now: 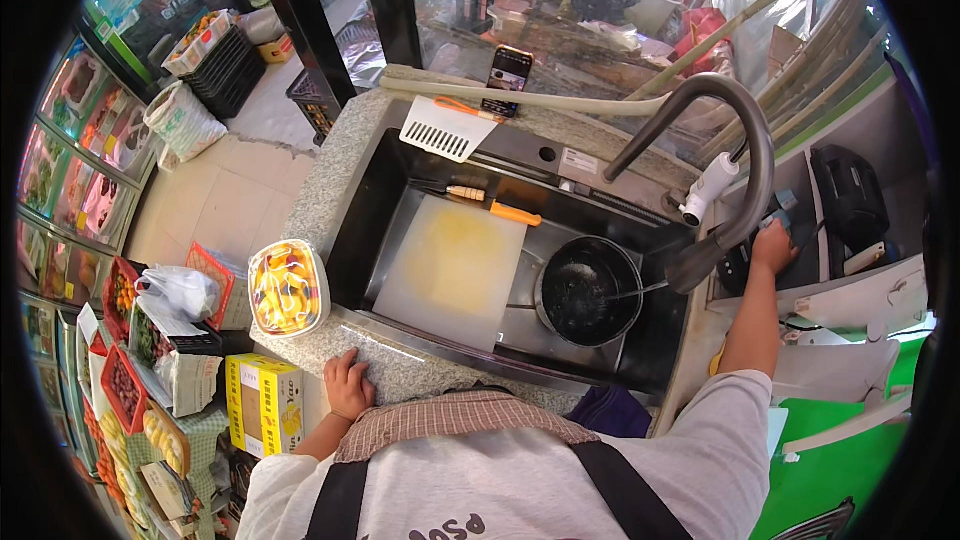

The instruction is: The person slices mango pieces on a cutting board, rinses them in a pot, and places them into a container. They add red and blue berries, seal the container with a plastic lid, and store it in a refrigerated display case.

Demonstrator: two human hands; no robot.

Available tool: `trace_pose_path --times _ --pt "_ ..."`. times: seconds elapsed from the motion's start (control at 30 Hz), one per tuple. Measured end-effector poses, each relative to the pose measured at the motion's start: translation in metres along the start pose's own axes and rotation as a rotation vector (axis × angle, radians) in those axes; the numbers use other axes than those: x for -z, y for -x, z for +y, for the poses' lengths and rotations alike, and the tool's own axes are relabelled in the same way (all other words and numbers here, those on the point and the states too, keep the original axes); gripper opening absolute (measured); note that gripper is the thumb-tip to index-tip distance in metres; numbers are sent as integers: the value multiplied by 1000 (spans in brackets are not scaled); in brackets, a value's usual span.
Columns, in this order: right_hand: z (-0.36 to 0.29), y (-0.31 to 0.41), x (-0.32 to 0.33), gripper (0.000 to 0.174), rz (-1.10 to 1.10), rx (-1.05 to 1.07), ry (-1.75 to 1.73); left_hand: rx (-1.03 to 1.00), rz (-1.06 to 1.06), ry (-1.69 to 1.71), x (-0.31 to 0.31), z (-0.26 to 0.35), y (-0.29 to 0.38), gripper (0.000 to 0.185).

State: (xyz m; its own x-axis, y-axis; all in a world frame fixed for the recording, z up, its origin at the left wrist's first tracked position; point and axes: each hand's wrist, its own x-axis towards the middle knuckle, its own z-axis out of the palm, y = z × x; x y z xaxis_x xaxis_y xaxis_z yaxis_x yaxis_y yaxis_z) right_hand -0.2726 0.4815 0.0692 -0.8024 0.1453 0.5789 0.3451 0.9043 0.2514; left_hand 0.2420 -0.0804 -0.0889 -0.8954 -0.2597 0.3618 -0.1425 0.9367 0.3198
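Observation:
My left hand (349, 384) rests on the front edge of the speckled stone counter (397, 367), fingers slightly apart, holding nothing. Close by, a square clear plastic box of cut fruit (287, 289) drizzled with white sauce stands beside the sink. My right hand (776, 246) reaches into a shelf compartment right of the sink, its fingers at a small grey-blue object (784, 199); the grip is unclear. Inside the black sink (360, 240), a white cutting board (450, 277) with a yellow stain lies beside a dark pot (590, 291) holding liquid and a utensil.
An orange-handled knife (516, 213) and a wooden-handled tool (466, 193) lie along the sink's back side. The curved faucet (761, 142) arches over its right end. A phone (508, 81) leans behind a white slotted rack (448, 127). Produce boxes (124, 388) stand at left.

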Motion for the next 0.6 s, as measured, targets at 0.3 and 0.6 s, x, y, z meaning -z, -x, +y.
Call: trace_pose_path --times 0.3,0.6 --pt "8 -13 -1 20 -170 -12 -75 -17 -11 31 -6 -7 6 31" --pt "19 -29 1 22 -246 -194 -355 -34 -50 -6 -13 -16 14 33"
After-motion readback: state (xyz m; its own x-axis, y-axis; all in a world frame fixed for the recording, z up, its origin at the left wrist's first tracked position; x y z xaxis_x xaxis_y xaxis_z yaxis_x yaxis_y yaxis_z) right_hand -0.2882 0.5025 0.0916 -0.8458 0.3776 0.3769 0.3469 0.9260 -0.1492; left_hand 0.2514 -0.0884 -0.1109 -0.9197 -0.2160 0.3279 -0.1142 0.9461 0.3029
